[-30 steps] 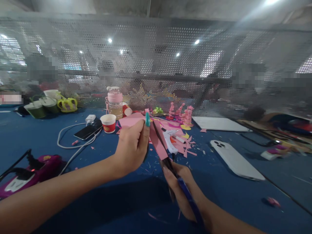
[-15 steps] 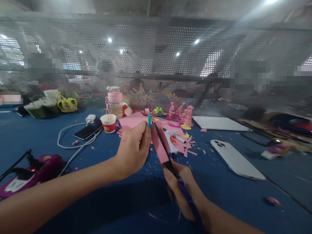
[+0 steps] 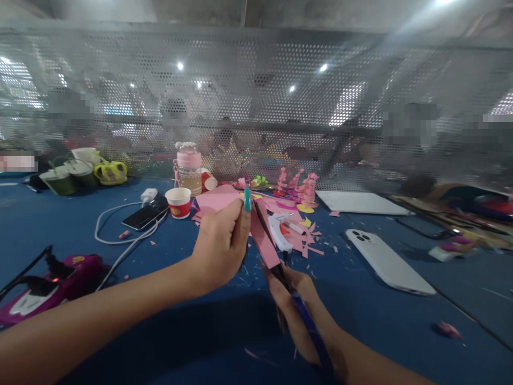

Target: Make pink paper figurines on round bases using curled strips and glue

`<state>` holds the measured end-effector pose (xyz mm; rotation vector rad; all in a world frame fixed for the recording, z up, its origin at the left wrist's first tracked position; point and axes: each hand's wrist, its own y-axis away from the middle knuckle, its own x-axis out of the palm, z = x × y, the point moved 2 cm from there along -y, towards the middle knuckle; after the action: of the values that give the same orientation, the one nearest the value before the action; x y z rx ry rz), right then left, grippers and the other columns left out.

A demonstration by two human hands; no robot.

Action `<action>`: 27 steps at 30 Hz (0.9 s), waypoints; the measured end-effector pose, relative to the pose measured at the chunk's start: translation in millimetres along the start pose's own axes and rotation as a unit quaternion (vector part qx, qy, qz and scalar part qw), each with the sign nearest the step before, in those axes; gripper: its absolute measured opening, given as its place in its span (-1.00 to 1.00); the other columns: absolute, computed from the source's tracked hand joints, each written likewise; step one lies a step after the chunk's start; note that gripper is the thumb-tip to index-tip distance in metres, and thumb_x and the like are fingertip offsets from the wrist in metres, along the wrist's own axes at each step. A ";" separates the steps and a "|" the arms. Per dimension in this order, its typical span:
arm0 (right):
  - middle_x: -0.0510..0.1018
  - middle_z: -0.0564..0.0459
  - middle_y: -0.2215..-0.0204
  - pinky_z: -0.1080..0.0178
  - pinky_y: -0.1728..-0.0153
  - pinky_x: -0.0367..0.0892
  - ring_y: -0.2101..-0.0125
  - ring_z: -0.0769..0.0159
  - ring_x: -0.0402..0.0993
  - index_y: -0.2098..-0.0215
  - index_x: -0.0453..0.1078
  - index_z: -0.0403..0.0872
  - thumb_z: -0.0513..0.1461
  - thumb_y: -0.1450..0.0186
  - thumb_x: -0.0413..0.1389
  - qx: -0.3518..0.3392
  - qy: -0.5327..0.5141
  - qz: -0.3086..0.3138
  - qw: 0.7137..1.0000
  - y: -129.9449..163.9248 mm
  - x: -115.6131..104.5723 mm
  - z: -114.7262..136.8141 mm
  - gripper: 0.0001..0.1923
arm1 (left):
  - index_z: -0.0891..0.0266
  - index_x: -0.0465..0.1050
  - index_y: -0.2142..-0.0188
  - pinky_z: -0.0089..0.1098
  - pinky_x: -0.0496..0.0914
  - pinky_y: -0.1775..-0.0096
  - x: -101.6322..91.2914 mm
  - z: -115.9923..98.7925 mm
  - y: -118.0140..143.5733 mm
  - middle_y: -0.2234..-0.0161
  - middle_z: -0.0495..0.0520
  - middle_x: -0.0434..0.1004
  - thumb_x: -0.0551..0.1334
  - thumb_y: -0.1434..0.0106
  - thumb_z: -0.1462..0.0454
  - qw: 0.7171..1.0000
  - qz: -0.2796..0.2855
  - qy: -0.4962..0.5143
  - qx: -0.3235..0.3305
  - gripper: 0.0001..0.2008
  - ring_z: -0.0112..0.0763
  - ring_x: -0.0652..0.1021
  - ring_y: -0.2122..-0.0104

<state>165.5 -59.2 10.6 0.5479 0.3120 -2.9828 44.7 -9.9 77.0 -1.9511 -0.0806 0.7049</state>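
A person's left hand pinches a pink paper strip upright above the blue table, while the right hand, fingers curled through blue-handled scissors, has run the blades further up the strip than a second ago; the cut lengthens. A glue gun lies beyond.

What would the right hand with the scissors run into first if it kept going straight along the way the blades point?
Most likely the white glue gun, lying just beyond the scissors held by the right hand. The blades already meet the pink paper. Depth is hard to judge.
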 end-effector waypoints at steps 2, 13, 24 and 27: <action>0.07 0.26 0.84 0.41 0.80 -0.05 0.81 0.52 0.02 0.61 0.03 -0.03 0.03 -0.21 -0.13 0.007 -0.007 -0.010 1.000 0.6 0.9 2.7 -0.62 | 0.20 0.03 0.62 -0.51 0.04 0.68 0.7 0.7 -0.2 0.74 -0.16 0.09 -0.06 -0.25 0.35 1.000 0.004 0.001 -0.009 -0.71 -0.61 0.13 0.74; 0.03 0.21 0.75 0.38 0.73 -0.05 0.73 0.51 -0.06 0.68 0.01 -0.04 -0.01 -0.20 -0.12 -0.016 0.047 -0.049 0.998 -4.0 -4.6 3.1 -0.60 | 0.19 0.03 0.61 -0.51 0.04 0.69 7.3 8.1 1.7 0.75 -0.15 0.10 -0.07 -0.26 0.30 0.997 0.035 0.031 -0.062 -0.70 -0.60 0.15 0.75; 0.43 -0.02 0.68 0.33 0.60 0.10 0.60 0.27 0.37 0.64 0.28 -0.08 -0.06 -0.18 -0.07 0.016 0.377 -0.138 0.916 -45.6 -60.5 -12.6 -0.65 | 0.20 0.07 0.57 -0.56 0.13 0.71 36.1 55.0 16.9 0.77 -0.17 0.18 -0.13 -0.29 0.21 0.957 0.148 0.125 -0.215 -0.70 -0.59 0.28 0.79; 0.52 -0.16 0.56 0.29 0.58 0.11 0.50 0.15 0.45 0.55 0.39 -0.11 -0.09 -0.21 -0.12 0.080 0.473 -0.140 0.866 -55.0 -80.5 -17.7 -0.63 | 0.21 0.07 0.60 -0.54 0.11 0.69 41.2 67.3 21.9 0.78 -0.16 0.15 -0.10 -0.27 0.23 0.956 0.178 0.081 -0.220 -0.69 -0.58 0.25 0.78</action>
<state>239.5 2.6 33.5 2.1300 0.2000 -2.7208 39.3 48.1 19.4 -2.4816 0.2405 0.8053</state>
